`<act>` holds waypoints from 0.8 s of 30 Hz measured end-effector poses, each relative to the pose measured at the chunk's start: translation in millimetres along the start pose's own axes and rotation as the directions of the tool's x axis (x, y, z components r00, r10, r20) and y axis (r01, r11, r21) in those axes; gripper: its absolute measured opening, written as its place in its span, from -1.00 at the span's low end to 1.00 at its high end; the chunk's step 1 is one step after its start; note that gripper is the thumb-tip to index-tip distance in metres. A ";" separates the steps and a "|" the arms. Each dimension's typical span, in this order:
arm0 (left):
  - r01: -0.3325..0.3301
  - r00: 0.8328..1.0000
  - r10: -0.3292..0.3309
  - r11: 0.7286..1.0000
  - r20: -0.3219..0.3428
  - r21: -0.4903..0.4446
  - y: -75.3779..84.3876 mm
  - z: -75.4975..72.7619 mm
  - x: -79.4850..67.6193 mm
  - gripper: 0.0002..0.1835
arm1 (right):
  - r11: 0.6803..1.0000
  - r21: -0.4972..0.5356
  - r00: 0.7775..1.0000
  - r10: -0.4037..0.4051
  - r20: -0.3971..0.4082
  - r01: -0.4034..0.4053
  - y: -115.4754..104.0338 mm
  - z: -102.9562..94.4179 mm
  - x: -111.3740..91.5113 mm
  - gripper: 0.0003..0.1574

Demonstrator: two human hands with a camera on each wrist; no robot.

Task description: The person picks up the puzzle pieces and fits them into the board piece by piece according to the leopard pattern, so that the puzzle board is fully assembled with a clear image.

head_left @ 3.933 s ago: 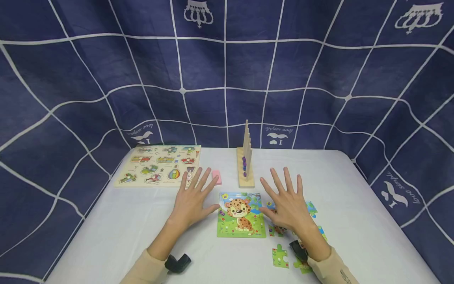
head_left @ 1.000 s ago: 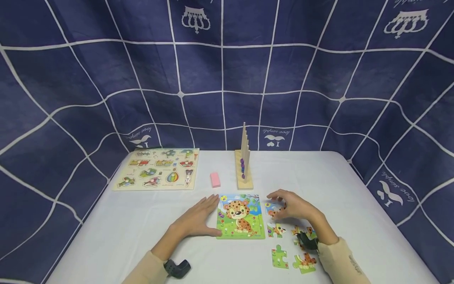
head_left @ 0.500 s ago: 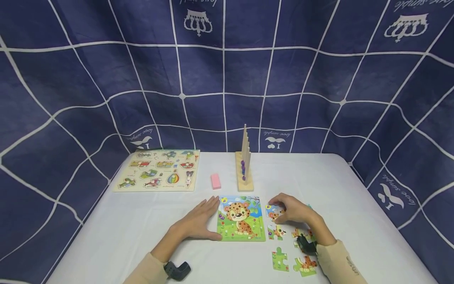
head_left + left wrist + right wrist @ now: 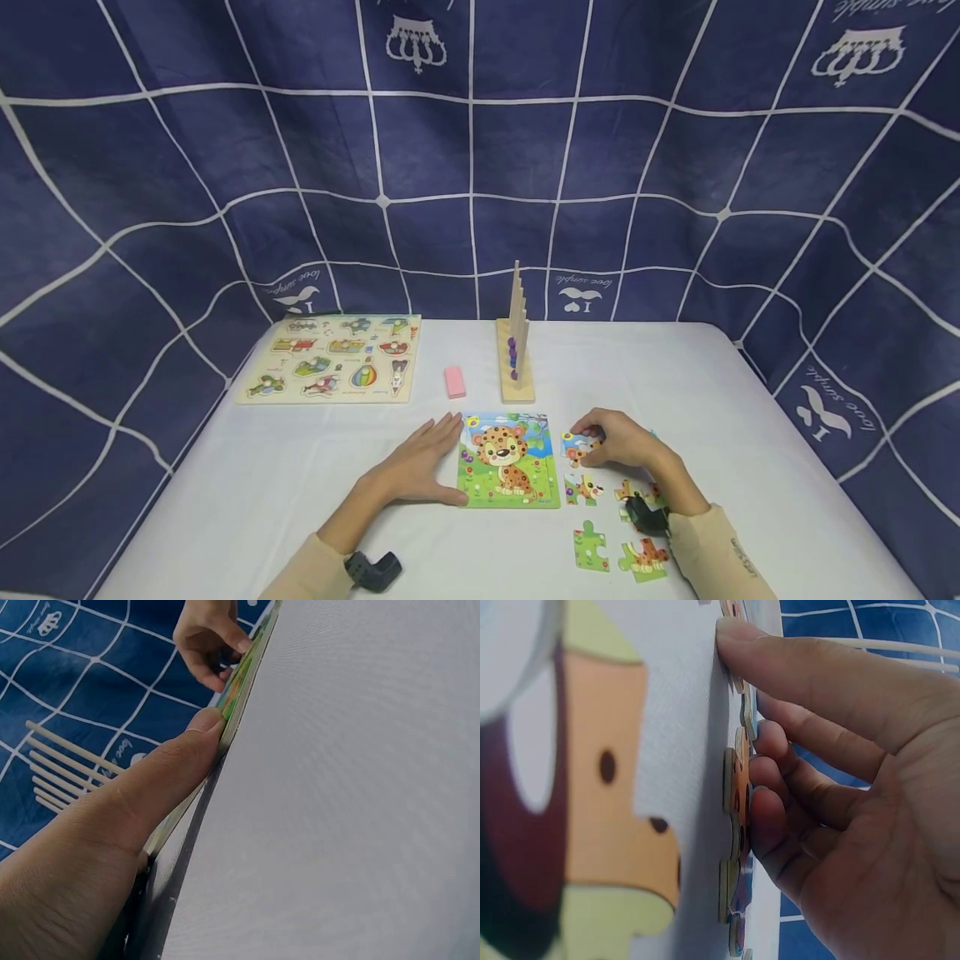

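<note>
Puzzle pieces lie on the right of the white worktop, two of them nearest the person and apart. Past these lie more, some partly hidden by the black device on the right wrist. Next comes the leopard board; the left hand has a wide grip at its left edge, thumb touching the near corner. Right of the board, the right hand has a narrow grip, curled about the blue-topped piece. Beyond are a pink block, a peg stand and, far left, a vehicle puzzle; a navy curtain hangs behind.
</note>
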State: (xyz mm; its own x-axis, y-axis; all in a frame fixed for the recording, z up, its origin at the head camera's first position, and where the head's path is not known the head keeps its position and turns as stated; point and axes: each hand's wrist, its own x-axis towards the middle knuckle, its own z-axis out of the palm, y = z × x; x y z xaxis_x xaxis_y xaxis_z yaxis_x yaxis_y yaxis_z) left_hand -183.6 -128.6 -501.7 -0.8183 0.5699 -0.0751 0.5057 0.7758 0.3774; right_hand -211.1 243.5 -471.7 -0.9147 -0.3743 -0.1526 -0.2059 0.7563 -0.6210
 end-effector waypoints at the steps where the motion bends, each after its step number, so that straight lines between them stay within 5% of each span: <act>1: 0.002 1.000 -0.002 1.000 0.001 0.000 -0.3 0.2 -0.1 0.36 | 1.000 -0.007 1.000 -0.007 -0.001 0.007 0.1 0.1 0.1 -0.40; 13: -0.003 1.000 0.003 1.000 0.001 -0.006 -3.0 4.5 -1.5 0.42 | 0.999 -0.012 0.999 -0.035 -0.019 0.035 2.8 0.8 -1.8 -0.43; 24: -0.004 1.000 0.004 1.000 -0.006 0.009 -2.2 3.2 0.1 0.42 | 0.987 -0.025 0.987 -0.160 -0.009 0.160 -12.2 -2.6 -2.5 -0.47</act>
State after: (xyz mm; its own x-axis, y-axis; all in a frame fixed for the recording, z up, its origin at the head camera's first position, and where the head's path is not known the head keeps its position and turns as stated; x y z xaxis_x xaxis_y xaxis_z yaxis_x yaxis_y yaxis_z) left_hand -183.9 -129.5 -505.5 -0.8179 0.5713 -0.0682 0.5112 0.7760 0.3694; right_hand -207.2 236.7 -461.7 -0.8729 -0.4858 -0.0444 -0.3581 0.6999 -0.6180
